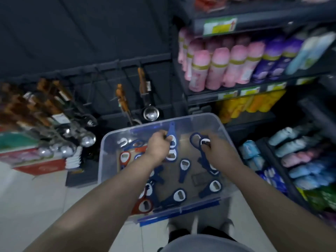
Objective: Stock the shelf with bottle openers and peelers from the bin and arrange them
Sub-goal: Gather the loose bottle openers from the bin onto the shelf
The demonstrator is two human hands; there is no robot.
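Clear plastic bin (109,160), lower centre of the frame: holds loose blue bottle openers (183,168) scattered across its floor, with red openers (125,158) at its left side. Left hand (158,145), over the bin's far half: fingers curled round a bunch of blue openers (171,140). Right hand (216,147), beside it: fingers gripping further blue openers (201,142). Shelf (236,96), upper right: rows of pink bottles (218,70). Ladles (151,113) hang above the bin.
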